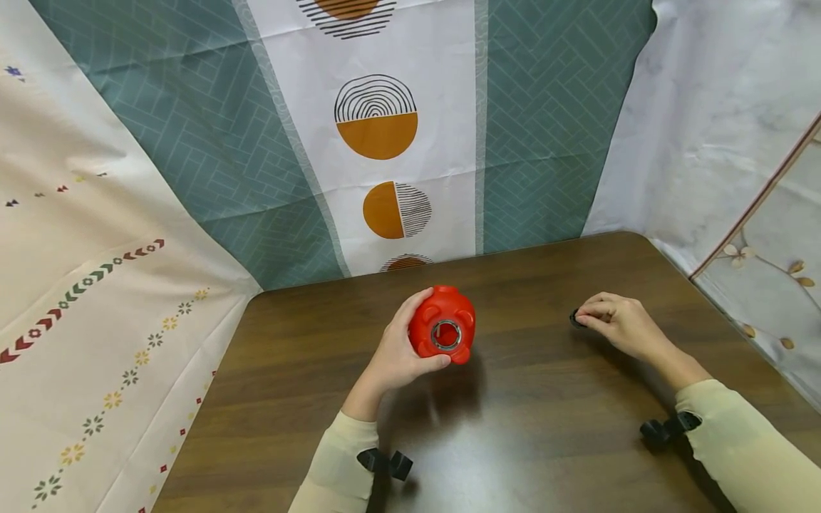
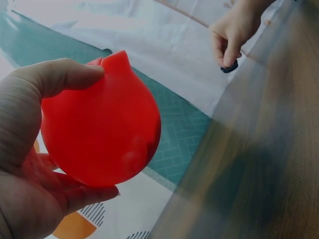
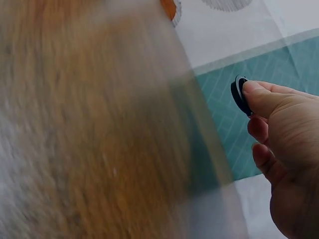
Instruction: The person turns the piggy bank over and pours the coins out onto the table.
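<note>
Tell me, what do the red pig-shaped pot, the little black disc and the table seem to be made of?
Red pot, held by the left hand: probably moulded plastic, smooth with a soft sheen and even colour; the ring in its hole looks metallic. Black disc, pinched by the right hand: likely plastic or rubber, too small to tell. Table: dark wood or wood-look laminate, with visible grain and a glossy reflection.

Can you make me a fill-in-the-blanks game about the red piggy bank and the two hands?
1. The left hand grips a piggy bank whose colour is ____.
2. The right hand pinches a small plug whose colour is ____.
3. The round hole in the piggy bank shows in the ____ view.
4. The table is made of dark ____.

Missing words: red; black; head; wood
</note>
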The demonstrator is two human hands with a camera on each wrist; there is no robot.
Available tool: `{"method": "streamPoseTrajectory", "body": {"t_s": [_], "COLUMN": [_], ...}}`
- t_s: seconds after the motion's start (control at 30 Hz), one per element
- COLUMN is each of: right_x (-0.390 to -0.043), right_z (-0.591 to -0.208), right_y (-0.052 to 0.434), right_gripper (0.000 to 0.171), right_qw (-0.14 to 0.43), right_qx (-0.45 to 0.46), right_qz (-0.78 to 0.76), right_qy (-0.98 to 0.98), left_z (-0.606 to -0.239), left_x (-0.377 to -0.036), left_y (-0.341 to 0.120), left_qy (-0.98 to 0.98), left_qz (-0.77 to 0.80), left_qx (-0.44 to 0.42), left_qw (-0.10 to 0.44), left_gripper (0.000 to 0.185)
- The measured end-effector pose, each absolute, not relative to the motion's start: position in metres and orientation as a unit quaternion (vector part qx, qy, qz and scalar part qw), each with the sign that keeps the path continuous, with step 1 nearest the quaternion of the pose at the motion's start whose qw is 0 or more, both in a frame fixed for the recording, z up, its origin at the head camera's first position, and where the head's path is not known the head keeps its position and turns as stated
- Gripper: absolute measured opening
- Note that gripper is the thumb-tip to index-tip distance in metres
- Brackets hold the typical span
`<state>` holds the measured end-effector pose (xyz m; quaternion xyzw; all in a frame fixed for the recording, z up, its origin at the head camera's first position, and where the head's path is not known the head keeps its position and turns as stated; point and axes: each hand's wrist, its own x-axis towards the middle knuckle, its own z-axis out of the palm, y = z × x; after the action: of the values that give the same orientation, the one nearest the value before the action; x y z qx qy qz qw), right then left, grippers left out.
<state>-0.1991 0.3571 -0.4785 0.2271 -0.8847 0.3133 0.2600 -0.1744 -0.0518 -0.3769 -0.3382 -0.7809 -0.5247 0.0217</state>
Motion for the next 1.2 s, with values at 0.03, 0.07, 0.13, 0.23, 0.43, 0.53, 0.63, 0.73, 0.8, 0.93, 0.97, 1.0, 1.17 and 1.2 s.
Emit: {"method": "streamPoseTrajectory", "body": {"t_s": [0.03,0.07,0.13,0.23,0.43,0.53,0.63,0.73,0.8,0.93,0.97,1.0,1.17,1.2], "right_x": [-0.2,-0.202,-0.204,-0.206,-0.213,-0.216,-0.218,-0.22,-0.221,-0.224,-0.225,-0.227,-0.234,-0.235], "right_z": [-0.48,-0.481,-0.484,-0.487,-0.493,-0.495,-0.496,-0.496,-0.497,-0.499,-0.499,-0.5,-0.503,-0.504], "right_y": [0.358,0.359,0.361,0.364,0.368,0.368,0.369,0.369,0.369,0.368,0.368,0.367,0.368,0.368], "right_gripper": [0.017,0.017,0.015,0.014,0.013,0.012,0.011,0.01,0.011,0.01,0.01,0.009,0.007,0.006], "right_qw": [0.256,0.253,0.248,0.241,0.231,0.22,0.207,0.199,0.191,0.165,0.158,0.152,0.137,0.134], "right_qx": [0.229,0.231,0.234,0.241,0.251,0.251,0.252,0.254,0.257,0.262,0.262,0.262,0.254,0.252], "right_qz": [0.311,0.309,0.304,0.296,0.284,0.285,0.288,0.291,0.296,0.316,0.321,0.324,0.336,0.338], "right_qy": [-0.886,-0.887,-0.889,-0.892,-0.896,-0.899,-0.901,-0.901,-0.9,-0.897,-0.896,-0.896,-0.897,-0.897], "left_z": [-0.377,-0.377,-0.376,-0.375,-0.375,-0.375,-0.375,-0.375,-0.375,-0.376,-0.376,-0.376,-0.378,-0.378], "left_x": [-0.174,-0.175,-0.175,-0.174,-0.174,-0.174,-0.175,-0.175,-0.174,-0.174,-0.173,-0.173,-0.173,-0.173], "left_y": [-0.052,-0.051,-0.051,-0.05,-0.048,-0.048,-0.047,-0.047,-0.047,-0.047,-0.047,-0.047,-0.047,-0.047], "left_qy": [-0.781,-0.781,-0.78,-0.779,-0.78,-0.781,-0.781,-0.783,-0.784,-0.786,-0.786,-0.786,-0.784,-0.784], "left_qz": [-0.525,-0.524,-0.524,-0.524,-0.524,-0.522,-0.52,-0.519,-0.519,-0.519,-0.519,-0.52,-0.523,-0.523], "left_qx": [-0.338,-0.339,-0.341,-0.343,-0.341,-0.343,-0.345,-0.342,-0.339,-0.335,-0.334,-0.334,-0.334,-0.334], "left_qw": [0.022,0.023,0.023,0.022,0.021,0.024,0.026,0.024,0.022,0.019,0.017,0.017,0.01,0.01], "left_gripper": [0.088,0.087,0.087,0.087,0.088,0.088,0.088,0.088,0.087,0.087,0.087,0.087,0.087,0.087]}}
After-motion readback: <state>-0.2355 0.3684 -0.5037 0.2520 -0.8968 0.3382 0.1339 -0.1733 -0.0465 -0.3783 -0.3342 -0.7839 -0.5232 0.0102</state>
